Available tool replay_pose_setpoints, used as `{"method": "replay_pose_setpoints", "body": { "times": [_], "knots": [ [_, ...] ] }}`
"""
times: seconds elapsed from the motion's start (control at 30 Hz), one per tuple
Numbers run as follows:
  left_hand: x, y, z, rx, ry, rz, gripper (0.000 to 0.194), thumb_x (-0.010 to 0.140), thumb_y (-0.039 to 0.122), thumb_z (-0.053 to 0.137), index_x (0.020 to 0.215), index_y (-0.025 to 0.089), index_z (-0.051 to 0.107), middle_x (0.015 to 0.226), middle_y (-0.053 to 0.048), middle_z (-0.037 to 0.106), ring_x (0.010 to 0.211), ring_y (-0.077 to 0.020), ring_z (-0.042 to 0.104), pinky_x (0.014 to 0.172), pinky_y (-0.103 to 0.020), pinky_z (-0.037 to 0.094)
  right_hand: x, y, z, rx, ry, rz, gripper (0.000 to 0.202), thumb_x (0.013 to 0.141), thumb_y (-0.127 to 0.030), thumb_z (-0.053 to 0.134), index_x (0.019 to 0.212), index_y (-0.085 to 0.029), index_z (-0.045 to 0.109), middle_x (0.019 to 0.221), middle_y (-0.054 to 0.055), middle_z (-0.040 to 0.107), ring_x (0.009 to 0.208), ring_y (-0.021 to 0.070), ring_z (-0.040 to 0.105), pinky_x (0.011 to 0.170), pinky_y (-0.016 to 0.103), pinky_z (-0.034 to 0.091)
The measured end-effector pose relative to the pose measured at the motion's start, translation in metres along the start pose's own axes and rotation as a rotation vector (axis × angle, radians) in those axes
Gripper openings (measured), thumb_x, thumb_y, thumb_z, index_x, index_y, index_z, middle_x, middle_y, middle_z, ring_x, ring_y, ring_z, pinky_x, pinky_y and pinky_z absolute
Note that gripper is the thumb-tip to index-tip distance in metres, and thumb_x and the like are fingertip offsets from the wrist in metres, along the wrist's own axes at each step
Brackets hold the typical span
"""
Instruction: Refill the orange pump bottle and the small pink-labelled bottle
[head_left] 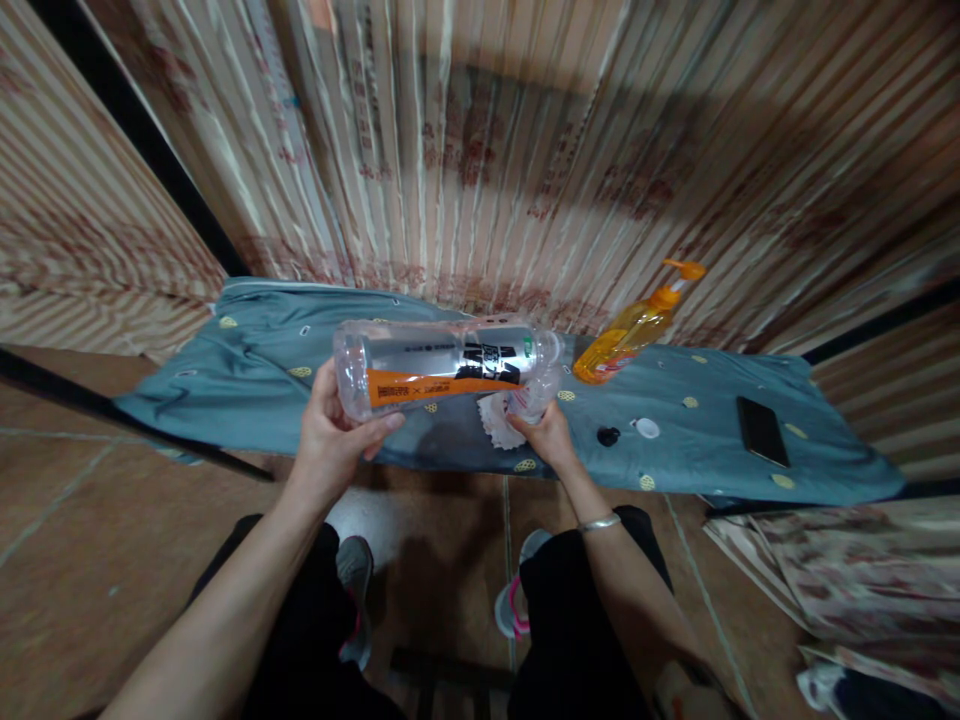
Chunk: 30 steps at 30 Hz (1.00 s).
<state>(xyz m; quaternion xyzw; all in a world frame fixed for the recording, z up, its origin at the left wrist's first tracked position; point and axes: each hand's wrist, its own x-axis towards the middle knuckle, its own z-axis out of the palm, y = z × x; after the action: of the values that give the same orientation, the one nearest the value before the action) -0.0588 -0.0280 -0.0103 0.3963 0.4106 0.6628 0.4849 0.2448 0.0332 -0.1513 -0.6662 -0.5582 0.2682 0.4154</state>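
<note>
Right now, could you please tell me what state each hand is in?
Left hand: closed, holding the large bottle by its base end.
Right hand: closed, holding a small clear container near the large bottle's neck.

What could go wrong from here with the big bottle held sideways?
1. The left hand grips the large bottle near its base; the neck end could dip or swing.
2. The neck points toward the pump bottle, so a swing might knock it.
3. The small black piece lies loose; a sleeve or wrist might brush it away.
</note>
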Motion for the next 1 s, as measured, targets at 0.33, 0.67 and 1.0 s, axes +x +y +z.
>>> {"method": "replay_pose_setpoints", "body": {
  "times": [0.33, 0.67, 1.0],
  "knots": [
    [-0.0002, 0.0015, 0.0013, 0.001, -0.003, -0.016, 0.07, 0.044, 0.014, 0.095, 0.104, 0.025, 0.059, 0.077, 0.006, 0.068, 0.043, -0.0063, 0.048, 0.03, -0.015, 0.031, -0.001, -0.0031, -0.0009, 0.01, -0.008, 0.001, 0.073, 0.066, -0.05, 0.083, 0.13, -0.018, 0.063, 0.117, 0.013, 0.08, 0.106, 0.0362, 0.076, 0.093, 0.05, 0.061],
    [-0.0005, 0.002, 0.0015, 0.004, 0.007, -0.012, 0.073, 0.044, 0.014, 0.094, 0.107, 0.025, 0.059, 0.079, 0.004, 0.069, 0.045, -0.0079, 0.05, 0.03, -0.016, 0.029, -0.0012, -0.0028, -0.0007, 0.02, 0.005, -0.004, 0.07, 0.066, -0.046, 0.084, 0.127, -0.019, 0.066, 0.114, 0.012, 0.081, 0.106, 0.0361, 0.077, 0.091, 0.048, 0.061],
    [-0.0003, 0.0026, 0.0022, 0.011, 0.01, -0.016, 0.073, 0.043, 0.014, 0.094, 0.106, 0.025, 0.059, 0.079, 0.005, 0.067, 0.044, -0.007, 0.047, 0.031, -0.017, 0.03, -0.0012, -0.0051, -0.0014, 0.045, -0.007, -0.008, 0.071, 0.065, -0.045, 0.084, 0.128, -0.019, 0.065, 0.114, 0.012, 0.081, 0.105, 0.035, 0.077, 0.09, 0.045, 0.061]
  ]
}}
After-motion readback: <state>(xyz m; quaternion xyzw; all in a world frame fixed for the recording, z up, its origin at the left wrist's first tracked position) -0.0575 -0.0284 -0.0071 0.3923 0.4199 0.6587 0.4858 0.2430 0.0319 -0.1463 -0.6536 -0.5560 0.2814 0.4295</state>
